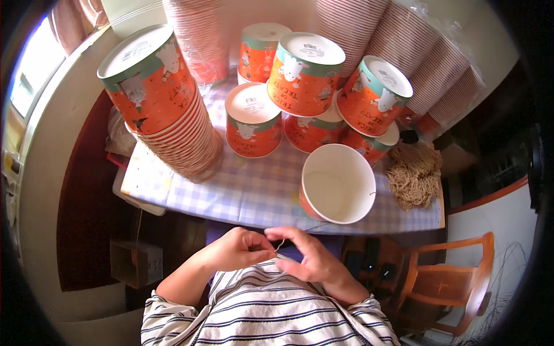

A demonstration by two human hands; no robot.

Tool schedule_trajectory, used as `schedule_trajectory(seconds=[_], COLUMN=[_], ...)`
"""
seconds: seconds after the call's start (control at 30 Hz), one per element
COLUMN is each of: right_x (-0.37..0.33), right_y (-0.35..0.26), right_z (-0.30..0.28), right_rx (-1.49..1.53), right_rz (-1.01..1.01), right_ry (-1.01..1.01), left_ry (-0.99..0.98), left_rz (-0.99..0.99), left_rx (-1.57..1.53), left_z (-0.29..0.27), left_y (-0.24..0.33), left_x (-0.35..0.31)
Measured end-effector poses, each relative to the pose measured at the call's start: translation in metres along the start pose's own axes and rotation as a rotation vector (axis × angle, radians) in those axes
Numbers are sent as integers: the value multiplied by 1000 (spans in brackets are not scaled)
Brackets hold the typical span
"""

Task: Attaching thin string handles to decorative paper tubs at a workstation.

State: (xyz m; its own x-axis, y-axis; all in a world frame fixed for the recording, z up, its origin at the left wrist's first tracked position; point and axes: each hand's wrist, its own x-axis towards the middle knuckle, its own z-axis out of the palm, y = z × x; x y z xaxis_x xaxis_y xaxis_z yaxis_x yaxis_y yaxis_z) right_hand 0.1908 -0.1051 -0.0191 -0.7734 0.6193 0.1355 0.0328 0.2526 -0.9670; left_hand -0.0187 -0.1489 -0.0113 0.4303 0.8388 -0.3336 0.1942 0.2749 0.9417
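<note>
My left hand (241, 251) is closed in a pinch on a thin beige cord (281, 244), held in front of my striped shirt. From that pinch the cord's free piece rises toward my right hand (310, 255), whose thumb and fingers are spread apart around it. Just beyond my hands, an orange paper bucket (339, 184) stands mouth up near the table's front edge, white inside. A small bit of cord shows at its right rim. A heap of similar beige cords (412, 176) lies at the table's right end.
Upside-down orange buckets, some stacked, stand mid-table, one bucket (253, 124) among them. A tall leaning stack of buckets (173, 115) is at left. Plastic-wrapped bucket stacks (398, 43) line the back. The checkered tablecloth (254, 184) covers the table; a wooden chair (447, 282) stands right.
</note>
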Motion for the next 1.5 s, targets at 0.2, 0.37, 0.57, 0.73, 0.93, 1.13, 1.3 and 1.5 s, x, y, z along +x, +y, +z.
schedule_trajectory(seconds=[0.2,0.37,0.57,0.73,0.93,1.13,1.3,1.5], right_x=[-3,-4,-8,-13,-13,44,86,67], right_y=[-12,-11,-22,-53,-108,-175,-127,-11], right_z=[6,6,-2,-22,-56,-82,-102,-112], right_rx=[-14,-239,-440,-630,-846,-985,-558,-495], right_rz=[108,-195,-291,-398,-459,-483,-125,169], right_ry=[-5,153,176,134,-30,-7,196,252], left_ry=[81,98,90,31,205,550,618,468], left_rz=[48,81,159,459,1010,1251,852,465], left_rx=[289,172,150,238,500,805,458,573], left_z=[-4,0,5,10,25,-11,-30,-55], left_y=[17,17,26,46,74,130,121,43], left_x=[-9,-9,-5,-2,9,13,51,90])
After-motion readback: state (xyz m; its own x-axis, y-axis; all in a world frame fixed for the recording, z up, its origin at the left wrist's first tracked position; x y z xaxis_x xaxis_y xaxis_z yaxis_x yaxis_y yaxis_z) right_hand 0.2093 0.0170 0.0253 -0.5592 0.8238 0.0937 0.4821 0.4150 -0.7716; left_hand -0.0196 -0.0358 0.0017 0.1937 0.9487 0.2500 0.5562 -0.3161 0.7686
